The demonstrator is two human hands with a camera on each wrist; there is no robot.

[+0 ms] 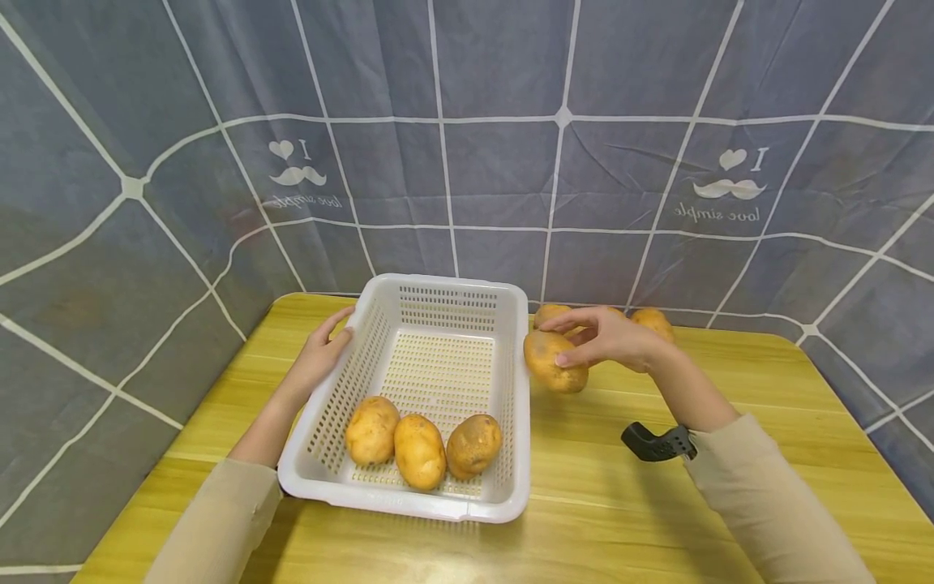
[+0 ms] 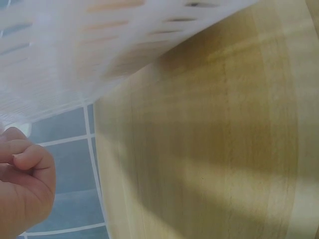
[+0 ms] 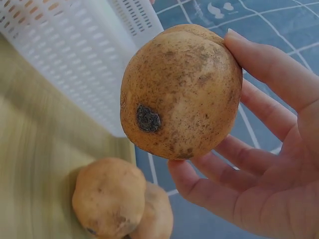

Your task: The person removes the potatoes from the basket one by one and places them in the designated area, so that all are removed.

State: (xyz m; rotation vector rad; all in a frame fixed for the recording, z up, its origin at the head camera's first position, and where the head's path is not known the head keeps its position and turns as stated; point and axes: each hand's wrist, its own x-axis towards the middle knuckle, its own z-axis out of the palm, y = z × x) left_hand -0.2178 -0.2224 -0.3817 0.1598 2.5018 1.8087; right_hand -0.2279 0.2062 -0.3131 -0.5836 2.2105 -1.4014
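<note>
Right hand (image 1: 609,339) fingers (image 3: 259,59) curl round potato (image 1: 554,362) beside basket (image 1: 511,389). Left hand (image 1: 321,353) fingers grip basket's left rim. Three potatoes (image 1: 419,446) inside; two more potatoes (image 1: 653,323) on table (image 1: 766,389) behind.

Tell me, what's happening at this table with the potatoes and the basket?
A person sits at a wooden table. Their right hand holds one potato just beside a white slotted basket, lifted off the table in the right wrist view. Their left hand rests on the basket's left rim. Three potatoes already lie in the basket's near end, and a few loose potatoes wait on the table behind the right hand.
</note>
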